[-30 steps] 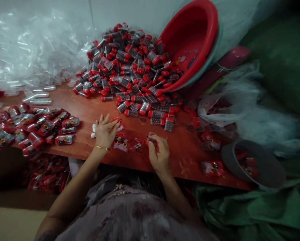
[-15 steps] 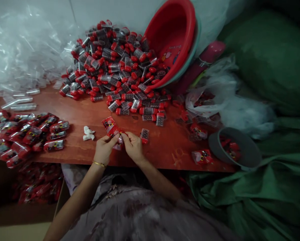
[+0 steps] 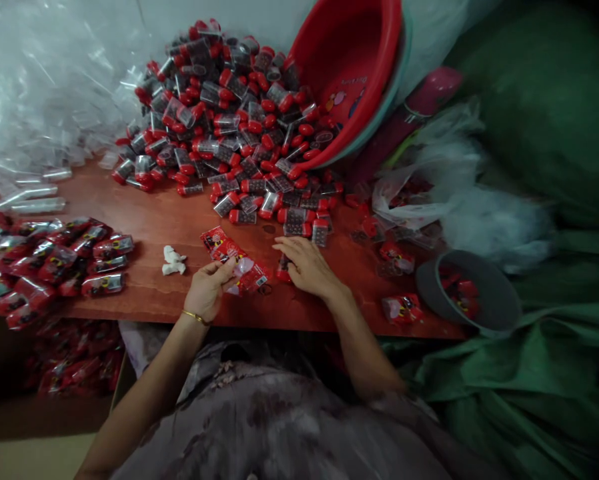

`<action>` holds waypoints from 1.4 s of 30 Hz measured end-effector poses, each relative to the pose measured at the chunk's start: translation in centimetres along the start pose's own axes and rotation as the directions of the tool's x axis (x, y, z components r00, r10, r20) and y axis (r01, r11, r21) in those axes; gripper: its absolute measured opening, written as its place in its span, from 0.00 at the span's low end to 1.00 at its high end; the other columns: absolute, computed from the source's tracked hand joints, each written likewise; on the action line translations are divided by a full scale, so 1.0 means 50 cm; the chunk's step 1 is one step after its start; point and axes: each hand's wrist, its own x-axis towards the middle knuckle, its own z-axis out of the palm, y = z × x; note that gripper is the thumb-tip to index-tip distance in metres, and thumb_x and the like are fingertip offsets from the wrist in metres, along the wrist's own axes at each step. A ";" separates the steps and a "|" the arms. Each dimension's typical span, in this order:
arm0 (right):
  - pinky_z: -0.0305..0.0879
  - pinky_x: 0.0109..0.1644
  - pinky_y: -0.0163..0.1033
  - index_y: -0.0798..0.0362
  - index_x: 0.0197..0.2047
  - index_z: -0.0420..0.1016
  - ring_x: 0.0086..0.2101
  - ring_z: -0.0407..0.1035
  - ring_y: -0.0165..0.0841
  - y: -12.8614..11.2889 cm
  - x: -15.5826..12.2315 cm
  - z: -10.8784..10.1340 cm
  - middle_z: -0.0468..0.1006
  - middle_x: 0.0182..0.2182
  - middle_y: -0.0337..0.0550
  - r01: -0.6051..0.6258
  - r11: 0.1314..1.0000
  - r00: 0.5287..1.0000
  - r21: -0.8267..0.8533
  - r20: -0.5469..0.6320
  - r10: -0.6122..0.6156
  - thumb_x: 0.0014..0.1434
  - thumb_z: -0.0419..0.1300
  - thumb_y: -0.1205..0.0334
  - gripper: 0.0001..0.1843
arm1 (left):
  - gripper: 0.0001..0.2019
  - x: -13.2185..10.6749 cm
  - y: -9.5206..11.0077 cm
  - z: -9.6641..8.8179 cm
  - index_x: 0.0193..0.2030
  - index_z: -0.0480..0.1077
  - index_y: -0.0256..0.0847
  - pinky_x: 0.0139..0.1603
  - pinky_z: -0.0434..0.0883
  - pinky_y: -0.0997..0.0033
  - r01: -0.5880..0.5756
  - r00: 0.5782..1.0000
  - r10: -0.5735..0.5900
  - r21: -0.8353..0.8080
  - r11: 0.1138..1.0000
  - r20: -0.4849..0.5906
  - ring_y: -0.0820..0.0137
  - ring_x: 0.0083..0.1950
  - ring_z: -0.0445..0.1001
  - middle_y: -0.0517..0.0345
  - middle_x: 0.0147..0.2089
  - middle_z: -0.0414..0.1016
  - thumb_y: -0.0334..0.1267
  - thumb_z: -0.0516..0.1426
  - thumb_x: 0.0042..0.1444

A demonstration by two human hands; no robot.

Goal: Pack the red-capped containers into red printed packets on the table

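Observation:
My left hand [image 3: 207, 287] pinches a flat red printed wrapper [image 3: 252, 275] between thumb and fingers. The wrapper is a long strip with a clear window, a cartoon print and a barcode, slanting down to the right. My right hand [image 3: 309, 267] reaches over a small clear container with a red cap [image 3: 283, 268], fingers stretched out above it and thumb on its near side. Part of that container is hidden under the hand, and I cannot tell whether they touch. Beyond my hands lies a big heap of similar red-capped containers [image 3: 229, 133].
Red wrapped packs [image 3: 54, 263] pile up at the left, near a crumpled white scrap [image 3: 173, 260]. Clear plastic sleeves [image 3: 34, 87] fill the back left. A red basin [image 3: 349, 73] leans behind the heap. At right are a grey bowl [image 3: 429, 293], plastic bags [image 3: 489, 220] and a pink bottle [image 3: 432, 93].
My right hand has let go of the wrapper and moved right to the lone red-capped container. The wrapper now lies stretched out, held by my left hand alone. The view has shifted slightly.

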 end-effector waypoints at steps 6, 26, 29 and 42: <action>0.50 0.58 0.52 0.54 0.52 0.69 0.50 0.62 0.43 0.045 -0.034 -0.036 0.71 0.51 0.49 0.056 0.975 0.984 -0.215 0.177 -0.017 0.51 0.58 0.66 0.23 | 0.19 -0.008 -0.016 0.000 0.26 0.72 0.34 0.31 0.72 0.72 0.065 0.997 -0.066 0.031 0.997 0.029 0.74 0.25 0.72 0.59 0.24 0.75 0.39 0.72 0.26; 0.70 0.41 0.38 0.49 0.45 0.70 0.36 0.75 0.34 -0.120 -0.106 -0.010 0.79 0.37 0.42 -0.050 0.983 0.983 0.178 -0.167 0.080 0.51 0.63 0.59 0.17 | 0.22 -0.034 -0.027 0.016 0.23 0.72 0.34 0.32 0.71 0.74 0.051 0.995 -0.062 0.125 0.991 0.083 0.74 0.27 0.72 0.59 0.24 0.75 0.48 0.71 0.25; 0.70 0.40 0.38 0.49 0.44 0.71 0.35 0.75 0.34 -0.119 -0.095 0.008 0.79 0.36 0.41 -0.082 0.979 0.983 0.187 -0.146 0.110 0.49 0.64 0.59 0.17 | 0.21 -0.040 -0.029 0.017 0.24 0.73 0.34 0.33 0.71 0.74 0.005 0.995 -0.016 0.107 0.994 0.099 0.74 0.27 0.72 0.60 0.25 0.75 0.46 0.71 0.25; 0.71 0.39 0.37 0.52 0.46 0.71 0.34 0.74 0.34 -0.143 -0.068 0.063 0.79 0.35 0.44 -0.092 0.994 0.914 0.057 -0.392 0.107 0.55 0.60 0.59 0.15 | 0.20 -0.034 -0.057 0.020 0.29 0.75 0.35 0.38 0.70 0.73 -0.045 0.995 0.044 0.008 0.999 0.093 0.74 0.29 0.73 0.58 0.29 0.78 0.39 0.72 0.25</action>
